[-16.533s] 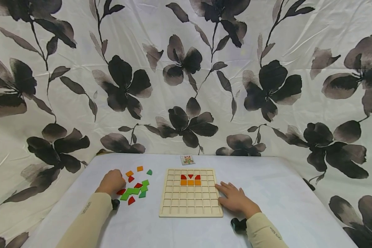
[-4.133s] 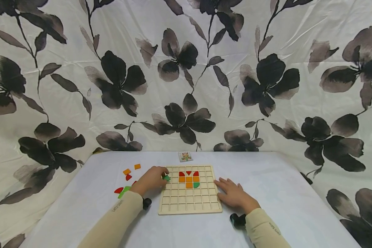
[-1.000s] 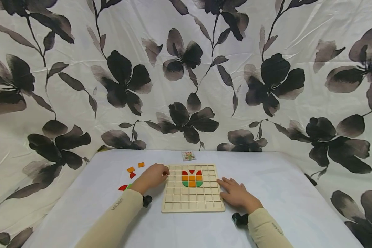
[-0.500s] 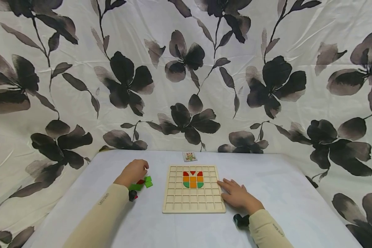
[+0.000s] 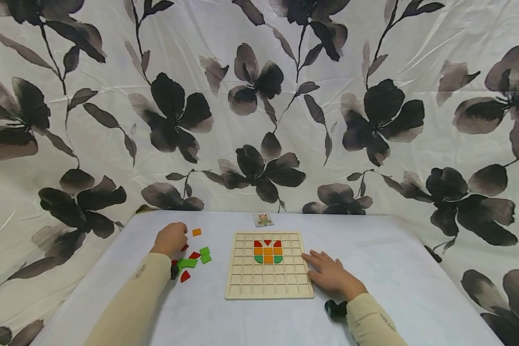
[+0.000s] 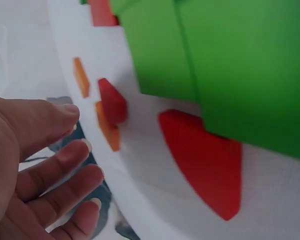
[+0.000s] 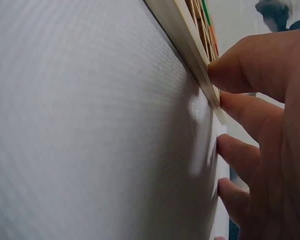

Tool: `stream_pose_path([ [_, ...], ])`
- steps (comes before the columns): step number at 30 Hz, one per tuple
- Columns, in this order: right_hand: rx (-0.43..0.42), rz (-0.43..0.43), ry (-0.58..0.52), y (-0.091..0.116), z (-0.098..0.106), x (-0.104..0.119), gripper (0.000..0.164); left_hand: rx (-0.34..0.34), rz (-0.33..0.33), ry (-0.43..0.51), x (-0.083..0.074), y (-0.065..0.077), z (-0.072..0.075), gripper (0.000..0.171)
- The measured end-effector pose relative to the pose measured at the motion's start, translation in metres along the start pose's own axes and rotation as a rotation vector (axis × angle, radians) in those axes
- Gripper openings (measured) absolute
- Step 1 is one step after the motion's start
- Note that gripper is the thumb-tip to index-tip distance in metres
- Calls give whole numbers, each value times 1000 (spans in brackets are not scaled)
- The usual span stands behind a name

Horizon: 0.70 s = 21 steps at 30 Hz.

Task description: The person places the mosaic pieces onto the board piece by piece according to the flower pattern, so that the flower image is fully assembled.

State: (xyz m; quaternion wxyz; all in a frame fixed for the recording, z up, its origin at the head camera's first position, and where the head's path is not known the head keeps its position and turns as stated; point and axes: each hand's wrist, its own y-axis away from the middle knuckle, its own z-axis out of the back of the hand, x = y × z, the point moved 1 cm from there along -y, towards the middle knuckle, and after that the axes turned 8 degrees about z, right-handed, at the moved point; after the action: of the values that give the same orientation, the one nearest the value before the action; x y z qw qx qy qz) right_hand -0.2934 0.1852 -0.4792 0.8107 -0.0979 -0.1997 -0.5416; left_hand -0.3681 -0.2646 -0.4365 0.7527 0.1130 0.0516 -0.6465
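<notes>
My left hand (image 5: 169,239) is over the far left side of the loose tile pile. Its loosely bent fingers hold nothing in the left wrist view, and an orange tile (image 6: 107,127) lies just beyond the fingertips beside a red rounded tile (image 6: 112,102). Thumb and forefinger of my right hand (image 5: 330,275) touch the right edge of the wooden grid board (image 5: 270,290), its other fingers spread on the table side. Set into the board's upper middle are red tiles (image 5: 267,242), orange tiles (image 5: 268,251) and two green quarter-round tiles (image 5: 258,259).
Lime green tiles (image 5: 187,263), a red tile (image 5: 185,276) and another orange tile (image 5: 196,232) lie loose on the white table left of the board. A small pattern card (image 5: 264,219) lies behind the board. A floral cloth (image 5: 259,96) hangs at the back.
An orange tile and two green quarter-round tiles have joined the board's pattern. My left hand has gone from the board's left edge back to the loose tiles. The right hand stays at the board.
</notes>
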Motion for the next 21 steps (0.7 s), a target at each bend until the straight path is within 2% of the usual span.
stream_pose_path([
  [5, -3, 1, -4, 1, 1, 1, 51, -30, 8, -23, 4, -2, -5, 26],
  [11, -19, 9, 1, 2, 1, 2, 51, 1, 62, 5, 6, -3, -8, 24],
  [21, -19, 13, 1, 2, 1, 0, 51, 2, 99, 44, -2, 1, -5, 22],
])
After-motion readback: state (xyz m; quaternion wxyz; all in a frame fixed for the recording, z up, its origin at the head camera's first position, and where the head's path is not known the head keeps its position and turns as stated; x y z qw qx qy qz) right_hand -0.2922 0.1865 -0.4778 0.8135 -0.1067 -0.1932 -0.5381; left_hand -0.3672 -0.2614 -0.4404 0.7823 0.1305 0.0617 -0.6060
